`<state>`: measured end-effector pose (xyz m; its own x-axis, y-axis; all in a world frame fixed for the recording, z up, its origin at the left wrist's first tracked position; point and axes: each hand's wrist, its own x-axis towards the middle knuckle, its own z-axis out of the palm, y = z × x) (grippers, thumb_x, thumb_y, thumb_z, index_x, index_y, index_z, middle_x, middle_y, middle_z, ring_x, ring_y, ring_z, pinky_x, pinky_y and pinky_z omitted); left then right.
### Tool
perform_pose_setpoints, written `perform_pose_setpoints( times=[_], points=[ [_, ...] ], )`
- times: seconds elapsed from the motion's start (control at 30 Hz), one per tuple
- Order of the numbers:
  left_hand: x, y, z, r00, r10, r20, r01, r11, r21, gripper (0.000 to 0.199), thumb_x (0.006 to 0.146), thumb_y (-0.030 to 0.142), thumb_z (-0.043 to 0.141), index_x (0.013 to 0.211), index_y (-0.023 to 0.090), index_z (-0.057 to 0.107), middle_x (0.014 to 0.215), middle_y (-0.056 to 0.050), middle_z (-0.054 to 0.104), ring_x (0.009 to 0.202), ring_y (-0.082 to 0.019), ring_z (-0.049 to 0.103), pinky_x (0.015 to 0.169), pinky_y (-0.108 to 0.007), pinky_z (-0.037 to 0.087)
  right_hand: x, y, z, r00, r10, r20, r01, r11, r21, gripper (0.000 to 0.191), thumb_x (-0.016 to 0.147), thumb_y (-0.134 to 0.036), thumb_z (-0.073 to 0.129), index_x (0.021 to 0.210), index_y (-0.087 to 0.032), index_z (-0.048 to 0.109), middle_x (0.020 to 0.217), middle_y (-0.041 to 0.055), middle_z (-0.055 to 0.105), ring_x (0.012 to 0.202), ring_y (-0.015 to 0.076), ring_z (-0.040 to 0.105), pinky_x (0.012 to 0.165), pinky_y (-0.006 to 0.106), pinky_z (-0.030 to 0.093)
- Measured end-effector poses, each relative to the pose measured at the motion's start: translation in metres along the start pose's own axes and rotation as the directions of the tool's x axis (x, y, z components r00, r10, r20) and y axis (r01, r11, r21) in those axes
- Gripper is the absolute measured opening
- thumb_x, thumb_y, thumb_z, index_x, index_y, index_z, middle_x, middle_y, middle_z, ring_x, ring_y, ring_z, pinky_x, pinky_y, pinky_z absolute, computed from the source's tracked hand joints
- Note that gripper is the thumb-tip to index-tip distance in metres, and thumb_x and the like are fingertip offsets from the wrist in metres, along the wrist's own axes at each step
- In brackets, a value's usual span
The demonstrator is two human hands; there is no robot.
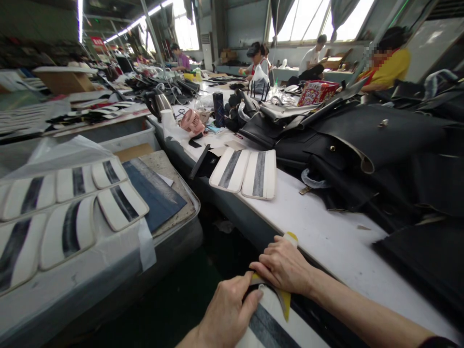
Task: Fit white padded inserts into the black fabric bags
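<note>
A white panel with a dark stripe lies at the bottom centre, partly cut off by the frame. My left hand is closed on its far edge, thumb on top. Just beyond it, my right hand is wrapped around a curved yellow-and-white strip. One end of the strip pokes out past the knuckles; the other hangs over the panel. The middle of the strip is hidden in the fingers, and both hands touch or nearly touch.
Two similar panels rest on the white table. Several more lie on plastic sheeting over a grey bin at left. Black bag pieces pile up at right. A pink fan stands farther back, and co-workers sit beyond.
</note>
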<state>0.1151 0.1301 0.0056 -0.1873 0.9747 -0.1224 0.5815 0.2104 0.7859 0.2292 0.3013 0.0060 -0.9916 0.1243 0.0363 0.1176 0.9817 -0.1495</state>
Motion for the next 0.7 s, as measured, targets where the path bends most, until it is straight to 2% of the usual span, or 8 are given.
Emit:
perform_pose_setpoints(
  times=[0.27,0.43,0.53,0.63,0.7],
  points=[
    [0.003,-0.001,0.002,1.000,0.003,0.017,-0.003,0.999,0.052,0.021,0.095,0.029,0.045,0.100,0.017,0.061,0.087,-0.006,0.068,0.078,-0.020,0.065,0.070,-0.029,0.044,-0.002,-0.001,-0.001,0.999,-0.011,0.048,0.010,1.000,0.013,0.055,0.103,-0.042,0.026,0.065,-0.021,0.058,0.062,0.0003,0.064,0.057,0.0138,0.049,0.066,0.037,0.017],
    [0.003,-0.003,0.006,0.998,0.030,0.055,-0.036,0.992,0.117,0.026,0.097,0.027,0.039,0.087,0.017,0.061,0.082,-0.006,0.068,0.071,-0.019,0.063,0.065,-0.029,0.042,-0.006,-0.002,-0.001,0.994,-0.037,0.103,0.034,0.999,0.027,0.052,0.103,-0.041,0.026,0.066,-0.021,0.057,0.063,0.0006,0.064,0.057,0.0143,0.049,0.066,0.037,0.017],
    [0.003,-0.002,0.006,0.996,0.045,0.079,-0.056,0.988,0.147,0.030,0.098,0.027,0.037,0.083,0.017,0.061,0.082,-0.007,0.067,0.071,-0.019,0.063,0.064,-0.030,0.040,-0.012,-0.010,0.000,0.992,-0.002,0.124,-0.002,0.999,0.036,0.052,0.103,-0.040,0.025,0.067,-0.021,0.057,0.064,0.0006,0.064,0.059,0.0147,0.050,0.066,0.037,0.017],
    [0.003,-0.001,0.003,0.997,0.034,0.067,-0.037,0.999,0.038,0.032,0.097,0.030,0.042,0.076,0.016,0.062,0.077,-0.005,0.065,0.068,-0.018,0.059,0.064,-0.029,0.039,-0.018,-0.022,0.004,0.989,0.092,0.117,-0.096,0.995,0.028,0.053,0.104,-0.040,0.023,0.069,-0.021,0.058,0.065,0.0010,0.064,0.061,0.0155,0.052,0.067,0.038,0.017],
    [0.006,-0.003,0.003,0.998,-0.008,0.059,0.019,0.983,-0.181,0.036,0.096,0.038,0.046,0.074,0.016,0.065,0.075,-0.003,0.064,0.067,-0.016,0.057,0.064,-0.027,0.038,-0.022,-0.029,0.007,0.982,0.157,0.109,-0.160,0.987,0.026,0.052,0.104,-0.038,0.023,0.069,-0.022,0.058,0.066,0.0013,0.064,0.062,0.0162,0.054,0.068,0.038,0.019]
  ],
)
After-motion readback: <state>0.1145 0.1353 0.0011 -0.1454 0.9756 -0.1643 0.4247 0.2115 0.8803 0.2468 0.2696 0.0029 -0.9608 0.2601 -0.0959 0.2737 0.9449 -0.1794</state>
